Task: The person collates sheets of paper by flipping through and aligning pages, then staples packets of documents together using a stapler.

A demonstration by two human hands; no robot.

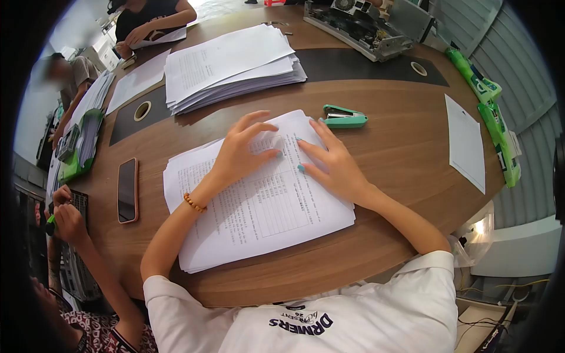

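A stack of printed sheets (265, 229) lies at a slant on the wooden table in front of me. Above its upper middle is my left hand (247, 148), fingers curved and apart, holding nothing that I can see; a beaded bracelet circles that wrist. My right hand (332, 162) rests on the stack's right side with its fingers spread, and its nails are teal. Just beyond the right fingertips sits a green stapler (346, 119). Text and a ruled table show on the top sheet, partly covered by both hands.
A taller paper pile (229, 67) stands farther back. The phone (128, 191) lies to the left, a single sheet (466, 144) to the right beside green packets (500, 144). An opened computer case (359, 26) is at the back. Other people sit at the left and far sides.
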